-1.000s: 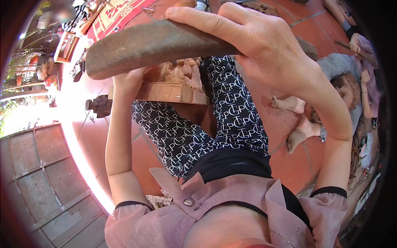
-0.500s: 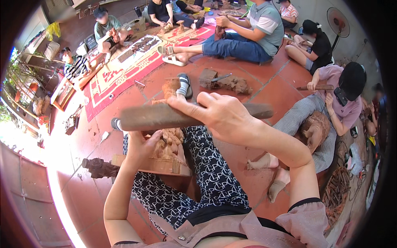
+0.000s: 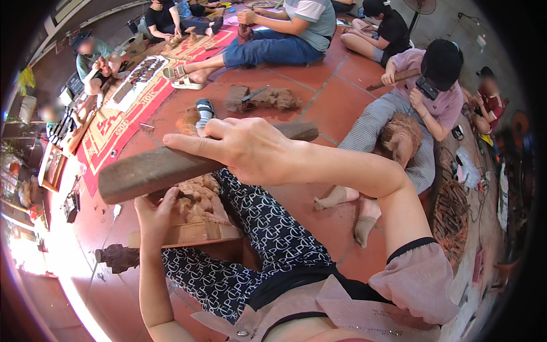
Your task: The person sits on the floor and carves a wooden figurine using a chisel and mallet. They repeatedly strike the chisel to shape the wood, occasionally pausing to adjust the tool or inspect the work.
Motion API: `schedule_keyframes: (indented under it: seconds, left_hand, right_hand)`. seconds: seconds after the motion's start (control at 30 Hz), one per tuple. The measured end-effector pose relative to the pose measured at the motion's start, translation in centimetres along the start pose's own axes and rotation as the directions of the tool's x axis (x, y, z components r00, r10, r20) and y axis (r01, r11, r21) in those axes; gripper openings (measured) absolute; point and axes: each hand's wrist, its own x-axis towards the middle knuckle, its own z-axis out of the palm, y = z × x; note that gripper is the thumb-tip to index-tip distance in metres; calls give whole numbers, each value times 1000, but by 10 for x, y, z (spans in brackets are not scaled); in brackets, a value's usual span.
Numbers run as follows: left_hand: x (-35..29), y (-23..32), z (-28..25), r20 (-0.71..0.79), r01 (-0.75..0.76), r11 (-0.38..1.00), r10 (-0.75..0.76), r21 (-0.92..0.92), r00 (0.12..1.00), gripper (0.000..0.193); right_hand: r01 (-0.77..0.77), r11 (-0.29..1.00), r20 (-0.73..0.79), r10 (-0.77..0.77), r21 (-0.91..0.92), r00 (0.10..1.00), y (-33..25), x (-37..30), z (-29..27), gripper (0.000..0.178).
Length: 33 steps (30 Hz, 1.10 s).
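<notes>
My right hand (image 3: 250,149) is wrapped round a long wooden mallet (image 3: 148,170), a thick brown bar with a narrower end to the right. The mallet's broad end hangs over my left hand (image 3: 152,219). Fingers and thumb of my left hand are closed on a chisel (image 3: 184,196), mostly hidden, with a short dark length showing past the thumb. Right beside it is a carved wooden relief (image 3: 199,200) with rounded shapes. The relief's pale, flat-edged base (image 3: 213,233) lies between my patterned trouser legs, tilted slightly.
A dark carved piece (image 3: 118,257) protrudes at the left. Rough wood blocks (image 3: 262,98) lie ahead on the tiled floor. A co-worker (image 3: 436,85) sits close on the right with a mallet and a carving. A basket of tools (image 3: 450,222) stands at the far right. Others sit around a red mat (image 3: 122,122).
The view has turned right, so the surroundings sit further left in the picture. The mallet's broad end now dips lower toward my left hand. Both hands keep their hold.
</notes>
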Motion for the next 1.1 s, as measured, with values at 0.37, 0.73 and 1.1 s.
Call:
schedule_keyframes:
  seconds: [0.37,0.73,1.1]
  left_hand:
    - [-4,1,-5,5,66,998,-66,-23,998,20]
    - [-9,-1,-6,-26,75,996,-76,-42,997,29]
    - [-6,4,-12,-46,-10,901,-11,-433,999,29]
  right_hand:
    - [-47,998,87,50,-33,995,2,-1,3,92]
    - [-88,991,-10,89,102,996,0,-17,12,91]
    - [-314,263,-23,798,912,602,-11,-116,132,69]
